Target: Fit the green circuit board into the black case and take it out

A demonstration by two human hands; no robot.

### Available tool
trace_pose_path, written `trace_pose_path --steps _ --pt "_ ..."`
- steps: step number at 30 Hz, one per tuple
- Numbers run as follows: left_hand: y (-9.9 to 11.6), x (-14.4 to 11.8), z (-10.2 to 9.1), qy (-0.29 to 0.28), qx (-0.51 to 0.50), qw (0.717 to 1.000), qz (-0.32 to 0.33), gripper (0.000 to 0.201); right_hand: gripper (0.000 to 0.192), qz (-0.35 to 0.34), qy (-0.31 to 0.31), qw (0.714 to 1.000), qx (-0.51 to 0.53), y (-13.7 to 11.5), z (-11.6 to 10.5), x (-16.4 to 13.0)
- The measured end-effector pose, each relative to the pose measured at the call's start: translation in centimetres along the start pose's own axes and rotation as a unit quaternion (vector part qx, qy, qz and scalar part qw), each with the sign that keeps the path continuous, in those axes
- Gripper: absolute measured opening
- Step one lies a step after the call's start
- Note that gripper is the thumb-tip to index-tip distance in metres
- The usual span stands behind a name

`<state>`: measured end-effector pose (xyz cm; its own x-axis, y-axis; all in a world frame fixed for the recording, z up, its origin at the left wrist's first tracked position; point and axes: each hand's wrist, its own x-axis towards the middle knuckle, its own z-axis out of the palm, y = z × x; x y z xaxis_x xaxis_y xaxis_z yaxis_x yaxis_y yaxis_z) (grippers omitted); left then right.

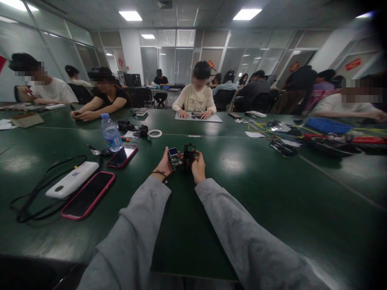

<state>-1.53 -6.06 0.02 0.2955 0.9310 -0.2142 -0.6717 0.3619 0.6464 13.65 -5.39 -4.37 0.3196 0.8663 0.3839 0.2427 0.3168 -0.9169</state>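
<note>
At a long green table (272, 193) shared with other seated workers, you hold a small electronic module (181, 158) between both hands, arms stretched forward in grey sleeves so the piece sits well out in front of you, just above the tabletop. Your left hand (165, 163) is curled around the end carrying a circuit board and a small blue-lit screen, fingers closed on it; your right hand (198, 165) grips the black, boxy end, thumb pressed near its top, seemingly to steady the two halves against each other. To your left lie a pink-cased phone (87, 195), a white power bank (72, 180) with its black cable (30, 201), a second phone (122, 156) and a water bottle (111, 133), apparently pushed aside to leave working room. A roll of tape (155, 133) rests further off; opposite, a person in a cream top (196, 98) works at a grey mat (198, 118).
</note>
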Motion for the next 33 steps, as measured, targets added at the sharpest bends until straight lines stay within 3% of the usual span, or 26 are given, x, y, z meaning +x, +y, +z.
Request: trace_pose_path --steps 14,33 --pt "0.3 -0.5 0.4 -0.026 -0.019 0.999 -0.018 0.060 0.037 0.017 0.047 0.998 -0.039 1.1 -0.3 1.5" --pt "0.2 -0.3 0.1 -0.028 0.018 0.999 -0.023 0.058 0.035 -0.020 0.040 0.994 -0.101 1.2 -1.2 2.9"
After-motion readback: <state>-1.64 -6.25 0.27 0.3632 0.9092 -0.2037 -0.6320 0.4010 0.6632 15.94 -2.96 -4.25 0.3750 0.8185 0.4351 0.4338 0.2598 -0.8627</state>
